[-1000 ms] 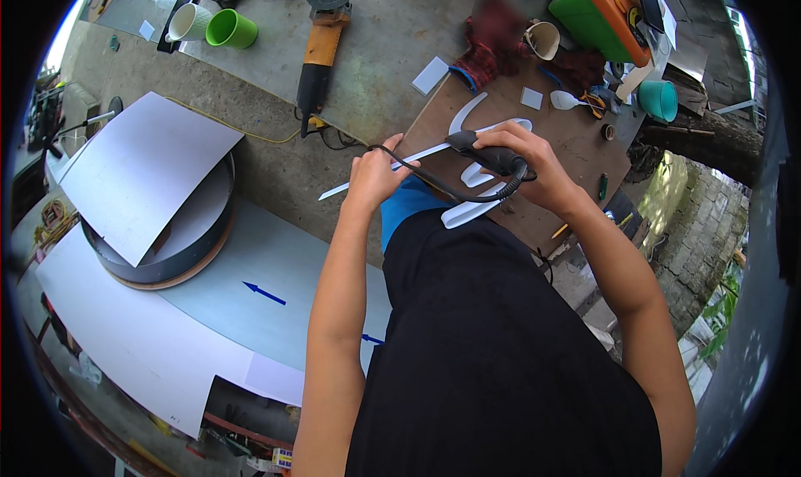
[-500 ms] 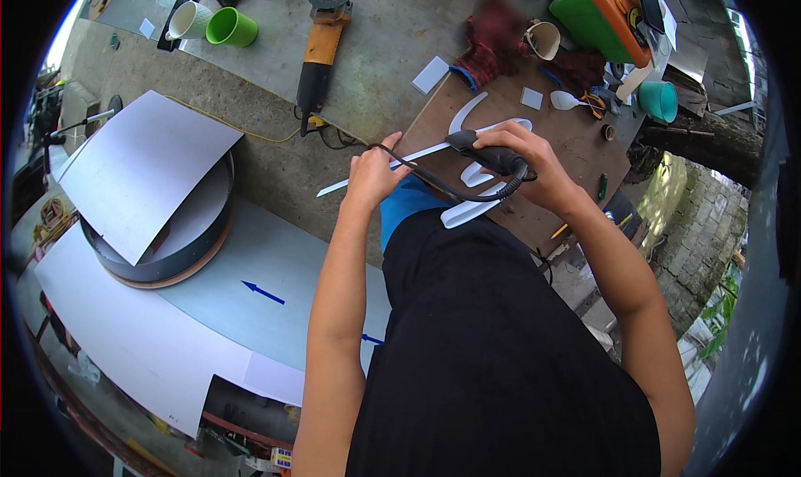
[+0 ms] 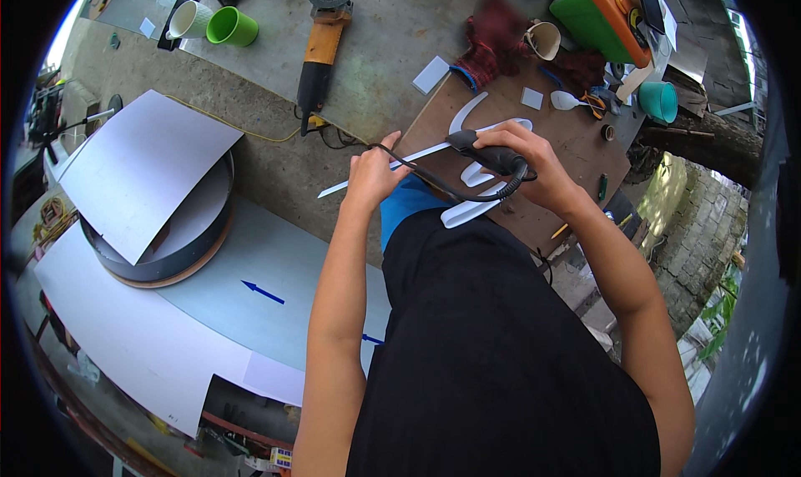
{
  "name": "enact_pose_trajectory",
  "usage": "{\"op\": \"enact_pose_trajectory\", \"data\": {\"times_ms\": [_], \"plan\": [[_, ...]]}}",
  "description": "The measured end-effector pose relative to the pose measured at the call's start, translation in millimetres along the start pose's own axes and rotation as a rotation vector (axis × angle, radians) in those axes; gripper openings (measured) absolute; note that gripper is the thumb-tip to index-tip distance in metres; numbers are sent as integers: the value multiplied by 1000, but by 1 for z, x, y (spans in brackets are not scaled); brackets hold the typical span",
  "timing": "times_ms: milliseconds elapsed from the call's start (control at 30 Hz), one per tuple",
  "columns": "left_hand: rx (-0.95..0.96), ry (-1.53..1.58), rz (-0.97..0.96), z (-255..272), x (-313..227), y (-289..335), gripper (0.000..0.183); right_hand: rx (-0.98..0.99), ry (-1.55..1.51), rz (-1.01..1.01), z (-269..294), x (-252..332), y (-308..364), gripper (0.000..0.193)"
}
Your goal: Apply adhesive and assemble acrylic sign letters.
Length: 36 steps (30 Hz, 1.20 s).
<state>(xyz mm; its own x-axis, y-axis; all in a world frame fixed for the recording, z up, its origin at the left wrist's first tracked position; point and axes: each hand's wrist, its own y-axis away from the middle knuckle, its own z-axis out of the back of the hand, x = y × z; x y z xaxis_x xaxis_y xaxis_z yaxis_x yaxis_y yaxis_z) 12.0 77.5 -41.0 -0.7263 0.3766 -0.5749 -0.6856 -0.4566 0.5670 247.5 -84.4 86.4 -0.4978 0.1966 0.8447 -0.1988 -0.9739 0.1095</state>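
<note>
Over the near edge of the brown board, my right hand (image 3: 534, 164) is wrapped around a black corded hand tool (image 3: 488, 152). Its working end is hard to make out. To its left, my left hand (image 3: 375, 175) pinches a narrow white strip (image 3: 335, 188), whose free end sticks out past the fingers. The tool's black cord loops across both hands. Under and beside the tool lies a white curved shape with raised edges (image 3: 474, 212), partly hidden by my right hand; it reaches from the board to my dark shirt.
An angle grinder (image 3: 319, 60) lies on the grey table beyond. A green cup (image 3: 232, 28) stands left of it. Red checked gloves (image 3: 492, 52) and a green-orange box (image 3: 596, 18) are at the far right. On the left, white sheets (image 3: 154, 173) rest over a round grey drum (image 3: 179, 260).
</note>
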Motion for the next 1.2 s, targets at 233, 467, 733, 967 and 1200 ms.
{"op": "enact_pose_trajectory", "data": {"times_ms": [233,467,733,967,1200], "plan": [[6,-9,2,-1,1,0,78,-4,7,3,0,1,0,44],[21,-6,12,-1,0,0,78,-2,-1,0,0,0,-1,43],[26,16,21,-2,1,0,77,-1,10,1,1,0,-1,44],[15,16,15,-2,1,0,76,-3,-1,3,1,1,0,45],[18,13,16,-2,1,0,75,8,4,0,1,0,0,45]]}}
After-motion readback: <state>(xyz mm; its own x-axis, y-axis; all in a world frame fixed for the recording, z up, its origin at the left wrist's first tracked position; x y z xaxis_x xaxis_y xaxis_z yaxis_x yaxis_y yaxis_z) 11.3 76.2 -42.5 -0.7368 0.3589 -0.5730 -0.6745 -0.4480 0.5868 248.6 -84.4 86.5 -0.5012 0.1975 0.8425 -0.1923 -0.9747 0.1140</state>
